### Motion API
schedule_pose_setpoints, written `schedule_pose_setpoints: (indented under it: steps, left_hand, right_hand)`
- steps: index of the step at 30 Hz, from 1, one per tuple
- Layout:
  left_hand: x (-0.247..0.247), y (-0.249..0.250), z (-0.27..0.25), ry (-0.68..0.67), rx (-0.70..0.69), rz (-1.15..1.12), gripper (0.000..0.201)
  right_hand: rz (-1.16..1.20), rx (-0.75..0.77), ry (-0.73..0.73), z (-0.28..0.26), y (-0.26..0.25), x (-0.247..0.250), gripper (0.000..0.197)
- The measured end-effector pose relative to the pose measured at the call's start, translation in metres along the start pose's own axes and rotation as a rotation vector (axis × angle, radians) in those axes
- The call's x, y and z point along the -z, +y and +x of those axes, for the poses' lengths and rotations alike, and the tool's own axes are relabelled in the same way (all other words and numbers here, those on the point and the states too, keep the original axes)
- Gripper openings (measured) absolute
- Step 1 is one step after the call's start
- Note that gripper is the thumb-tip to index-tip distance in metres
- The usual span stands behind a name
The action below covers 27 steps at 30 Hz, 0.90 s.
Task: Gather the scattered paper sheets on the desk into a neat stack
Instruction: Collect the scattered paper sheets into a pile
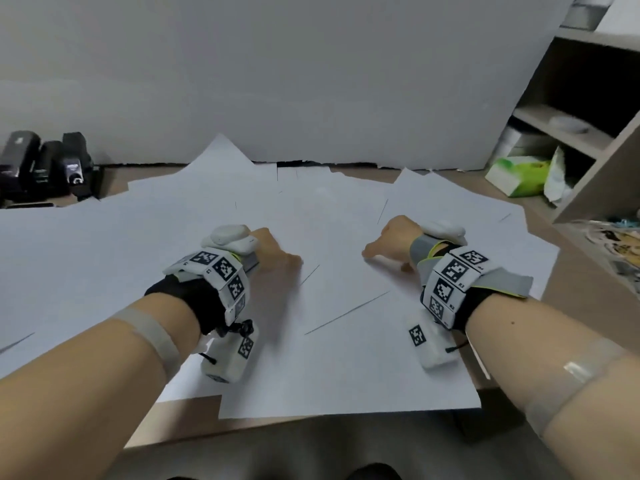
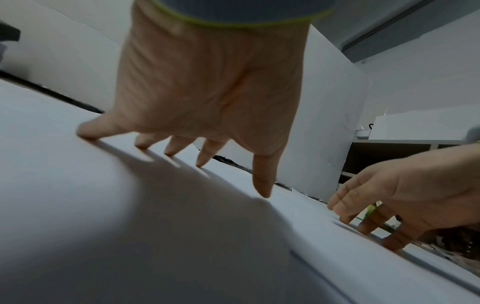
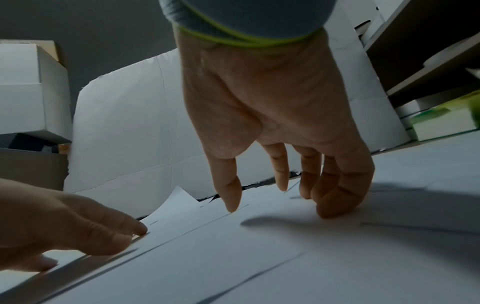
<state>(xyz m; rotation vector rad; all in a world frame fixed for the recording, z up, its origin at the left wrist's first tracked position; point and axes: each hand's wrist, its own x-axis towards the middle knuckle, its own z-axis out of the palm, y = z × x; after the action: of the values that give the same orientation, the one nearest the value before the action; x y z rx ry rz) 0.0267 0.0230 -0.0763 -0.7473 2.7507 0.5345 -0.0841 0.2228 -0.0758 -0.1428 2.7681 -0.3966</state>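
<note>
Head view: your left hand point(image 1: 273, 258) and right hand point(image 1: 391, 244) pressed spread fingertips onto overlapping paper sheets point(image 1: 329, 341) covering the tabletop point(image 1: 568, 299), neither grip closed on anything.

Black devices point(image 1: 45, 168) sitting at desk's back-left; green-and-white tissue pack point(image 1: 517, 174) lying beside wooden shelf unit point(image 1: 588, 161); white foam board point(image 1: 277, 81) standing behind.

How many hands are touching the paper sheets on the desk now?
2. The left hand presses its fingertips on the paper sheets left of centre; the right hand does the same right of centre.
</note>
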Motion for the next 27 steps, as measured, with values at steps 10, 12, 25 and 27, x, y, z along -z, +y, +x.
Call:
schedule_pose_setpoints:
  steps: [10, 12, 25, 27]
  left_hand:
    - [0.0, -0.008, -0.007, -0.097, -0.042, 0.17, 0.114]
    - [0.0, -0.007, 0.001, -0.074, -0.026, 0.113, 0.105]
    - [-0.025, 0.008, 0.03, 0.055, -0.048, 0.081, 0.1]
    - [-0.012, 0.013, 0.013, -0.009, -0.068, 0.078, 0.077]
  right_hand:
    - [-0.318, -0.053, -0.081, -0.045, -0.005, 0.019, 0.074]
    - [-0.368, -0.069, -0.105, -0.033, -0.008, 0.023, 0.078]
    - [-0.2, -0.16, -0.111, -0.009, -0.009, 0.02, 0.074]
    - [-0.095, -0.157, -0.036, -0.011, -0.007, 0.021, 0.062]
